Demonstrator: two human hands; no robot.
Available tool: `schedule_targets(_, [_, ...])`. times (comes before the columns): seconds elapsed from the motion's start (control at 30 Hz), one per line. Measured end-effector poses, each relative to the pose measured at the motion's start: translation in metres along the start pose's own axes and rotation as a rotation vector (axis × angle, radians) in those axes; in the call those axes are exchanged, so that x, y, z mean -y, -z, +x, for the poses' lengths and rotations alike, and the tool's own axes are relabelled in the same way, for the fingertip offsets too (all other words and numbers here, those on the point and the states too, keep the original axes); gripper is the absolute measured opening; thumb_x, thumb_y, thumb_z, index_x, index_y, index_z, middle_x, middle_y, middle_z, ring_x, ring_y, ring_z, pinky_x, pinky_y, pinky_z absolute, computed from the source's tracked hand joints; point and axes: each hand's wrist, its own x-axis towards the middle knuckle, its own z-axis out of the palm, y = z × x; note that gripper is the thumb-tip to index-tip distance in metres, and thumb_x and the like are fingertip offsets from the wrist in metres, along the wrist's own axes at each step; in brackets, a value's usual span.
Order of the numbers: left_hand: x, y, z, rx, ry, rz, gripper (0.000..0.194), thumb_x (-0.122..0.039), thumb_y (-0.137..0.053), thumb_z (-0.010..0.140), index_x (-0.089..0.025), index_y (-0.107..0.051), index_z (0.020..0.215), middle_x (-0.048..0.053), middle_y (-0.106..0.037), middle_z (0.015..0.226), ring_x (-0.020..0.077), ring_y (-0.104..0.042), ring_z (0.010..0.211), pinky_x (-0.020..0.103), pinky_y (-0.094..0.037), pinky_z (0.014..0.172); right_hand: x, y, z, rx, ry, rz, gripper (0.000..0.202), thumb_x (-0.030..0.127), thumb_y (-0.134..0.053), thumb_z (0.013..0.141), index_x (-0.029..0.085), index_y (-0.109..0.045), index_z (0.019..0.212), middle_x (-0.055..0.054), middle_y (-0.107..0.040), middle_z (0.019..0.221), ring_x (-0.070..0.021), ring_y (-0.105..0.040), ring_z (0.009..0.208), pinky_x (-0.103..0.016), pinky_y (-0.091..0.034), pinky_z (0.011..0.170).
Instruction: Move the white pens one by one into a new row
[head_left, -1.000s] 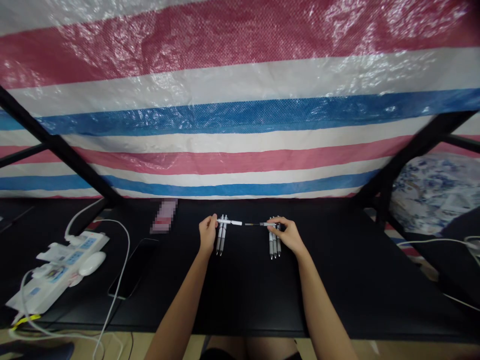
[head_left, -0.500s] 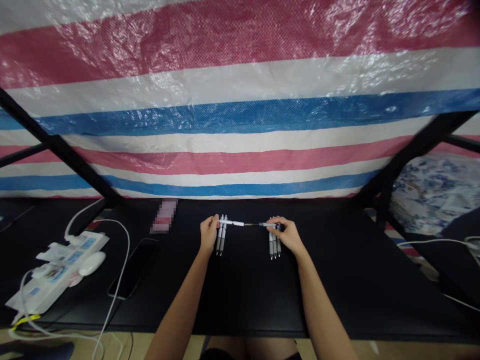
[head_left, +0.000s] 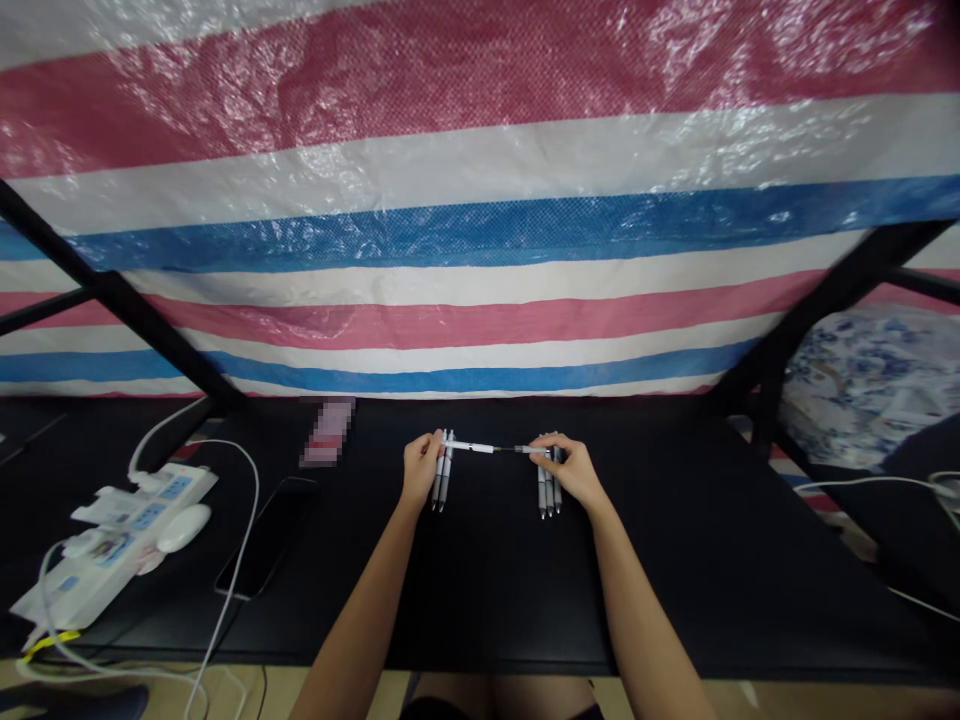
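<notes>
My left hand (head_left: 422, 466) pinches the end of a white pen barrel (head_left: 474, 447), which lies level above the black table. From the right, my right hand (head_left: 571, 468) grips a pen refill (head_left: 517, 449) with a clear and grey part near the fingertips; its thin end is close to the barrel's open end. Beside my left hand, two white and grey pens (head_left: 443, 480) lie side by side on the table. Several similar pens (head_left: 550, 495) lie partly under my right hand's fingers.
A white power strip (head_left: 124, 540) with plugs and cables is at the left. Near it lie a black phone (head_left: 266, 538), a white oval object (head_left: 184, 527) and a pixelated pink item (head_left: 328, 432). Striped sheeting (head_left: 480, 320) hangs behind the black table (head_left: 495, 600).
The white barrel and my left hand have shifted slightly right, and my right hand slightly left. Less of the thin refill shows between the two hands.
</notes>
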Motion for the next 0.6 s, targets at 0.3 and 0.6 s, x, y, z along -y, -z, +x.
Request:
schedule_targets(0.3, [-0.0037, -0.0013, -0.0013, 0.069, -0.023, 0.037, 0.044, -0.05, -0.053, 0.077, -0.016, -0.051, 0.049, -0.002, -0.046, 0.048, 0.0097, -0.041, 0.048, 0.022, -0.032, 0.049, 0.003, -0.0047, -0.0007, 0.018, 0.001, -0.006, 0.014, 0.032, -0.071, 0.066, 0.021, -0.069, 0.074, -0.006, -0.07, 0.083, -0.0226, -0.064, 0.084, -0.039, -0.047, 0.084])
schedule_targets(0.6, [-0.0077, -0.0019, -0.0019, 0.104, -0.063, 0.077, 0.041, -0.047, -0.054, 0.077, -0.016, -0.056, 0.049, 0.001, -0.054, 0.052, 0.0124, -0.048, 0.054, 0.025, -0.036, 0.057, 0.009, -0.0093, -0.0011, 0.04, 0.005, -0.007, 0.012, 0.031, -0.07, 0.066, 0.021, -0.069, 0.072, -0.006, -0.069, 0.081, -0.0223, -0.063, 0.082, -0.039, -0.046, 0.082])
